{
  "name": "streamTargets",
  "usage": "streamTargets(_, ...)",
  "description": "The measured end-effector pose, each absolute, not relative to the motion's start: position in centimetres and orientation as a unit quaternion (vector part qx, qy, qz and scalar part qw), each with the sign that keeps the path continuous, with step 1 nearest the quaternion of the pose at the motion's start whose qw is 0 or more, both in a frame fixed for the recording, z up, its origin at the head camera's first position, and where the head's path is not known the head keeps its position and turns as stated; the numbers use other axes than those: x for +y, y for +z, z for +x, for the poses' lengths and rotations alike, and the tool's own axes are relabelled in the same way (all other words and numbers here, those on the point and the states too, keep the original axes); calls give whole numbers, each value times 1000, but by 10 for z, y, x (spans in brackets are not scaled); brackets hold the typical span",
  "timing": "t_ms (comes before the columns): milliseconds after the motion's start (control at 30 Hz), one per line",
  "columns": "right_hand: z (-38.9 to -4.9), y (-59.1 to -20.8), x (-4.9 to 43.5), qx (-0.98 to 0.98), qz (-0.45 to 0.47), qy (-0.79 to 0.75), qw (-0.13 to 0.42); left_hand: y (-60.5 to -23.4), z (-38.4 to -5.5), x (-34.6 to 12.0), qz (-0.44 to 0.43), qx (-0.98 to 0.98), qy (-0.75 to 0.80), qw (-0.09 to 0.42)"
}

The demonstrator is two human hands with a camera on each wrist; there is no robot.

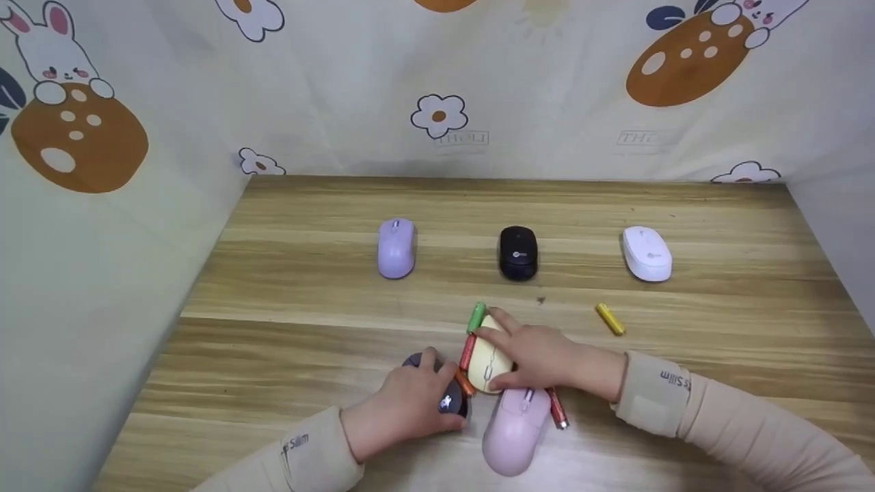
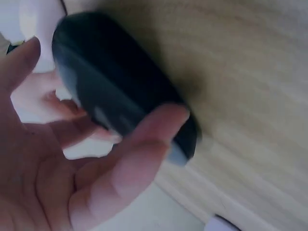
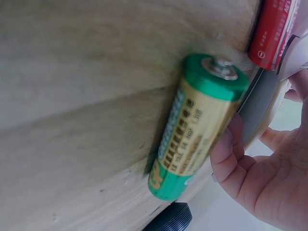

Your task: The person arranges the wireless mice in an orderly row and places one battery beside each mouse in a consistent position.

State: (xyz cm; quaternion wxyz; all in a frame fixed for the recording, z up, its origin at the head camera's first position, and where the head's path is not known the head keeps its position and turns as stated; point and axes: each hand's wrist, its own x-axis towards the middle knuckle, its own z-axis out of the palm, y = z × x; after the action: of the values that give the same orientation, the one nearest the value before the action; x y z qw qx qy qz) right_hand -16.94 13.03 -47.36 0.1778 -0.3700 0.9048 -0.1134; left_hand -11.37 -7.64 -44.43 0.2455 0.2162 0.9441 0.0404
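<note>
Left fingers [image 1: 428, 360] around dark mouse [image 1: 451, 398]; right fingers [image 1: 495, 337] astride cream mouse [image 1: 484, 361].

I see 2 sleeved arms [image 1: 307, 454] [image 1: 745, 427] reaching in from the near side. The left hand [image 1: 405, 404], nearer, bends its fingers, its thumb pointing right; the right hand [image 1: 540, 352], farther in, fans its fingers leftward, wrist [image 1: 605, 372] bare below the cuff [image 1: 653, 395].
</note>
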Motion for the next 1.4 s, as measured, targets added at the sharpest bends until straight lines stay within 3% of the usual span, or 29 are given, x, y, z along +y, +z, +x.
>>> streamTargets(900,-169,-477,131,905,-371,-118,173,-452,-113,-66,161,960,15,230)
streamTargets(1400,-169,-475,133,904,-368,-124,180,-446,-132,-90,155,963,-52,214)
